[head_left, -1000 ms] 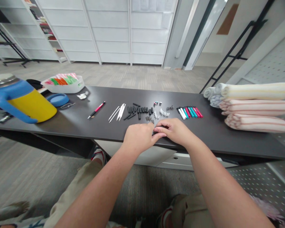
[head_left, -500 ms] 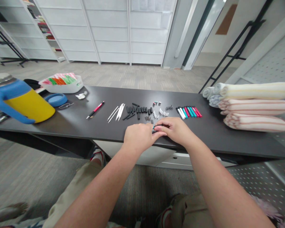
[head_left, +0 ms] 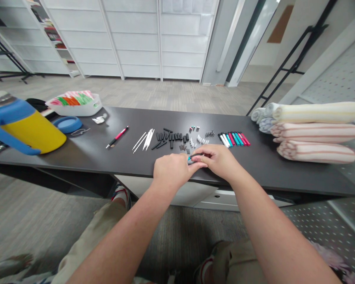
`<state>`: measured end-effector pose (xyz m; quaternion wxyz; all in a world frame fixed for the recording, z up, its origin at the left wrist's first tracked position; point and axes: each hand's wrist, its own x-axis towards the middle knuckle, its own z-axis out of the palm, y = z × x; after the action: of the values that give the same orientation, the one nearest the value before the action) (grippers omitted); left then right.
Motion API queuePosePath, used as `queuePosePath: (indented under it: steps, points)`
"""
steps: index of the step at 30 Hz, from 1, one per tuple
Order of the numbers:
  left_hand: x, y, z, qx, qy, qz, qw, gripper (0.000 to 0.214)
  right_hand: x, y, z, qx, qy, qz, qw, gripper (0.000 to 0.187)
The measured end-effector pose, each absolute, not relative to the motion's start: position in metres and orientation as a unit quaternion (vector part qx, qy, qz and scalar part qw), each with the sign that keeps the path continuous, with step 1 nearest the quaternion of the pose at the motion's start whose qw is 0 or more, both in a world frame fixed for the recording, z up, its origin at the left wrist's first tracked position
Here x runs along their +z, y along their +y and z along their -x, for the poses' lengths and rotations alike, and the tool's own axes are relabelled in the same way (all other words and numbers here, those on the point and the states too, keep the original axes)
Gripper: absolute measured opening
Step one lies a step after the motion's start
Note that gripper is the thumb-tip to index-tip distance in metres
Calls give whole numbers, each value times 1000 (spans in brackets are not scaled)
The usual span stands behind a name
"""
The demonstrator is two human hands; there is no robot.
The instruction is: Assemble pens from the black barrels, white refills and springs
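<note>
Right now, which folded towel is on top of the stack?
The pale yellow towel; the two beneath it carry pink stripes.

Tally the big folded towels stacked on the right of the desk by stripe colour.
Yellow-striped towel: 1
Red-striped towels: 2
Total: 3

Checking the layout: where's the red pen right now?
Head view, left of centre on the dark table: the red pen lies alone, between the blue lid on its left and the white rods on its right.
</note>
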<state>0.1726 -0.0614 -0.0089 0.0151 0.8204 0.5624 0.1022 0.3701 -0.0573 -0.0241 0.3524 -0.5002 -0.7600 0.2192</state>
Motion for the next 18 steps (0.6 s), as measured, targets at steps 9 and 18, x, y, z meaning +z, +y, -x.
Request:
queuePosePath:
  steps: [9,18]
  points:
    - [-10,-57,-171,105,552,-827,16,95,-24,-59,-370,205,-753,499,378,9]
    - [-7,-39,-153,84,439,-895,6,75,-19,-64,-366,226,-761,500,347,15]
